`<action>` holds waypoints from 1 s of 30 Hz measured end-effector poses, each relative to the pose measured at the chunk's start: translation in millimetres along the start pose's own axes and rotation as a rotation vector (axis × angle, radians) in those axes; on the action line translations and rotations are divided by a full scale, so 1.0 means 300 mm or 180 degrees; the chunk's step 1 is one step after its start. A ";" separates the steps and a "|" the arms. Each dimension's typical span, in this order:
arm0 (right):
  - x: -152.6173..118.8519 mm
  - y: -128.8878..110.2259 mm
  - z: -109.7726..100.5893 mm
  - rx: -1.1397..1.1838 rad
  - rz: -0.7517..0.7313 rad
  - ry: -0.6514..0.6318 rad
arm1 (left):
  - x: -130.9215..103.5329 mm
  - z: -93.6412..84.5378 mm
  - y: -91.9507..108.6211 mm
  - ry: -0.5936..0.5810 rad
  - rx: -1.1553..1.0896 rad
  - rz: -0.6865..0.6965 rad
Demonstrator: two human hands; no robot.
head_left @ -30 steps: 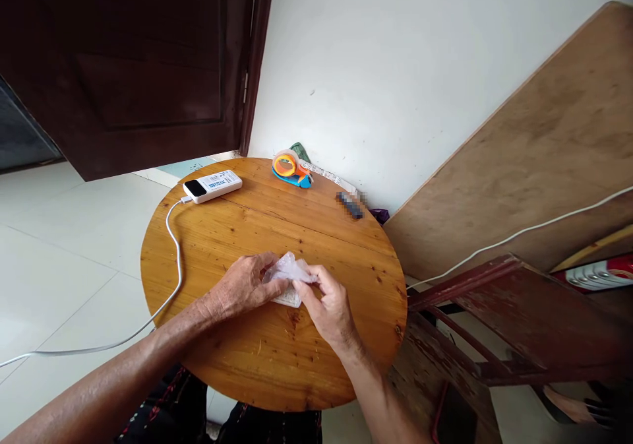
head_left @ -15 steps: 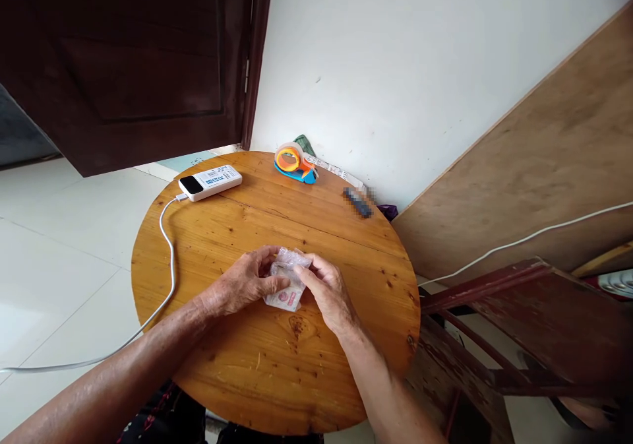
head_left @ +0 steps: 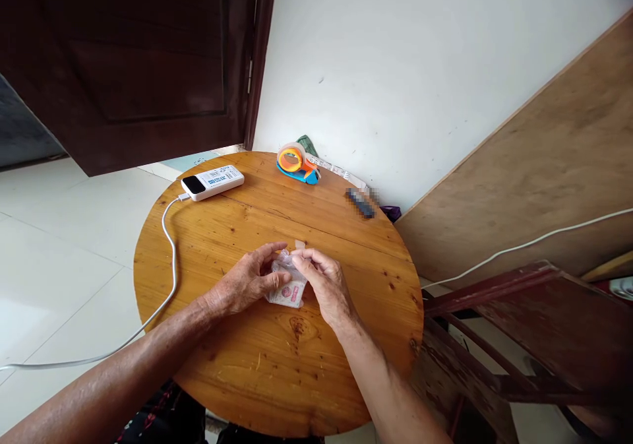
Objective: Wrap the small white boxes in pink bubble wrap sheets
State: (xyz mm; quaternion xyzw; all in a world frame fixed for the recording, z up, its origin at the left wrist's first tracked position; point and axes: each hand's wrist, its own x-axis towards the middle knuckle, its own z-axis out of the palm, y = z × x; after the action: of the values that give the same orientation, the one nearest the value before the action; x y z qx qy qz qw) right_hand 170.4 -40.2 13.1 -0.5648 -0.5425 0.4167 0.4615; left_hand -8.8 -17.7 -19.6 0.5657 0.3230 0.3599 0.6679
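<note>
A small flat packet (head_left: 287, 292) in clear plastic wrap, with red print on its pale face, lies on the round wooden table (head_left: 277, 371). My left hand (head_left: 252, 279) holds it from the left, thumb resting across the face and fingers behind the upper edge. My right hand (head_left: 324, 282) pinches the crumpled plastic wrap (head_left: 285, 257) at the packet's upper right between thumb and fingers. Just beyond the fingertips a small tan piece (head_left: 299, 245) shows; I cannot tell what it is.
A white power bank (head_left: 212, 183) with a cable (head_left: 173, 259) lies at the back left. An orange and blue tape dispenser (head_left: 298, 163) stands at the back, near a blurred dark object (head_left: 360, 202). A dark red wooden chair (head_left: 534, 318) is on the right.
My right hand has shifted slightly, its fingers curling further over the packet's top. The wrap there is bunched smaller, and the tan piece now shows beyond it.
</note>
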 end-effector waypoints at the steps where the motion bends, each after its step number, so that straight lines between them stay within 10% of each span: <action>1: 0.006 -0.003 0.006 0.0132 0.0042 0.0020 | 0.000 0.002 0.002 -0.0002 0.0025 0.0010; 13: 0.035 0.028 0.061 -0.0386 -0.0709 0.0649 | 0.000 0.024 0.046 0.0406 0.0906 0.0020; 30: 0.066 0.018 0.005 0.0134 -0.0186 -0.0070 | 0.018 0.023 0.025 0.0409 0.0226 0.0020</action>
State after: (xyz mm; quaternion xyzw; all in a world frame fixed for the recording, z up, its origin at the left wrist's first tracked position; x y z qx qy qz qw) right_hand 171.4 -20.4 8.1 -0.5342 -0.5549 0.4206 0.4793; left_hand -1.0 -15.9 -11.3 0.5657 0.3760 0.3860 0.6242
